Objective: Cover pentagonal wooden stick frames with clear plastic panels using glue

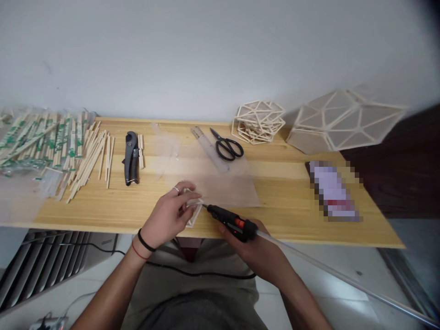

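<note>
Small pale frame of glued wooden sticks: flat on the wooden tabletop near its front edge, partly hidden under fingers. Black pen-shaped glue gun with orange switch: tilted low, nozzle tip touching the frame's right side.

Small wooden frame pinned on table by left hand; glue gun gripped in right hand, nozzle touching frame.

Phone at 3 o'clock pixelated; wrapped chopsticks at 9 cut by edge; frame half hidden under left hand.
</note>
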`<state>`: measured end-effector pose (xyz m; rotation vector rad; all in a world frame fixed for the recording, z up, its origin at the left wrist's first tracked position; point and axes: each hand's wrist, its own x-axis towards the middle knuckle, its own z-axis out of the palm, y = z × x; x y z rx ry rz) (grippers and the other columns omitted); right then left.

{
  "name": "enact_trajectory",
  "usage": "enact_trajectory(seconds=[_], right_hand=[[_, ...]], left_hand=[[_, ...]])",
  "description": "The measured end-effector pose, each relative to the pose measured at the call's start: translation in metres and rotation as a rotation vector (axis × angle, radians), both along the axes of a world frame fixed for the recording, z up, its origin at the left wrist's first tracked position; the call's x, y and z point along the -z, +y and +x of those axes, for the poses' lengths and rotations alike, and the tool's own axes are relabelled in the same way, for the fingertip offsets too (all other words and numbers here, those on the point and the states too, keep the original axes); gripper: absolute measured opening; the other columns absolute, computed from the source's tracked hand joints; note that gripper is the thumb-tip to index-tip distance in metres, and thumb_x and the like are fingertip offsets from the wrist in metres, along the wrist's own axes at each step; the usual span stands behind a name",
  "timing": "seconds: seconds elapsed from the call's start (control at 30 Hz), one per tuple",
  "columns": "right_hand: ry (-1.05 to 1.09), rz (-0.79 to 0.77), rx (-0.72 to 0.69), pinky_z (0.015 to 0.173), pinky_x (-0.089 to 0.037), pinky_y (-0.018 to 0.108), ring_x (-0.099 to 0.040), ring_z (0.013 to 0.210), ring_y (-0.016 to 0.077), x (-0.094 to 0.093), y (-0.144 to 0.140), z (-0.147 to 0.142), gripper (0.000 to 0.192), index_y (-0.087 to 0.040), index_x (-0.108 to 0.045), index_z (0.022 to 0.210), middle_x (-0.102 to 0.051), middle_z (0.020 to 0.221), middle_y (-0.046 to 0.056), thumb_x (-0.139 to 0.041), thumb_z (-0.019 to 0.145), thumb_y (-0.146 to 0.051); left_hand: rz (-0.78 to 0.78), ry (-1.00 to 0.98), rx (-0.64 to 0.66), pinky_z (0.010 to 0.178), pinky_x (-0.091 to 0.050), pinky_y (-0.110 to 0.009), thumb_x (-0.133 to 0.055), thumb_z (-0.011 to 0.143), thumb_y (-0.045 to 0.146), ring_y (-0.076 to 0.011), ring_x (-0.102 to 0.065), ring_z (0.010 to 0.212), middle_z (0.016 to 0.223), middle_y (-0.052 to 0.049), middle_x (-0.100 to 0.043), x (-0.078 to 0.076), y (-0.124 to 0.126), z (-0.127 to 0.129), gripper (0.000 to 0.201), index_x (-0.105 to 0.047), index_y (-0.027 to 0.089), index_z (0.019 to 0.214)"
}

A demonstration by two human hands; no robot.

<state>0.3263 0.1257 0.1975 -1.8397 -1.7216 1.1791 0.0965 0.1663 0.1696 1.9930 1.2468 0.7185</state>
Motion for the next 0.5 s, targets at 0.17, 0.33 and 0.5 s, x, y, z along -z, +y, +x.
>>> enact_trajectory(seconds=[0.17, 0.33, 0.5], right_hand=[[0.0, 0.002, 0.027, 0.056, -0.048, 0.028, -0.063, 0.062, 0.0216, -0.0012, 0.0002, -0.0019, 0.025, -0.023, -0.071, 0.066, -0.066, 0.061, 0.004, -0.061, 0.087, -0.033], [-0.003, 0.002, 0.034, 0.058, -0.05, 0.03, -0.065, 0.064, 0.0233, 0.0023, -0.0011, -0.0017, 0.026, -0.024, -0.072, 0.067, -0.067, 0.062, 0.005, -0.06, 0.087, -0.035], [-0.015, 0.035, 0.092, 0.061, -0.055, 0.03, -0.07, 0.066, 0.024, 0.0046, -0.0031, -0.0026, 0.022, -0.026, -0.072, 0.069, -0.071, 0.065, 0.004, -0.063, 0.086, -0.036]], left_hand=[[-0.007, -0.011, 0.007, 0.071, -0.056, -0.028, -0.058, 0.097, 0.013, -0.0144, -0.07, 0.085, 0.139, -0.012, -0.062, 0.0003, -0.0016, -0.0006, 0.029, -0.076, 0.021, 0.119], [0.038, -0.01, 0.013, 0.075, -0.059, -0.031, -0.056, 0.097, 0.012, -0.016, -0.072, 0.087, 0.139, -0.013, -0.063, 0.0021, -0.002, -0.0014, 0.031, -0.077, 0.019, 0.119], [0.095, 0.008, 0.02, 0.09, -0.061, -0.038, -0.055, 0.099, 0.015, -0.0237, -0.071, 0.111, 0.138, -0.015, -0.064, 0.0027, -0.0022, -0.0014, 0.03, -0.077, 0.018, 0.119]])
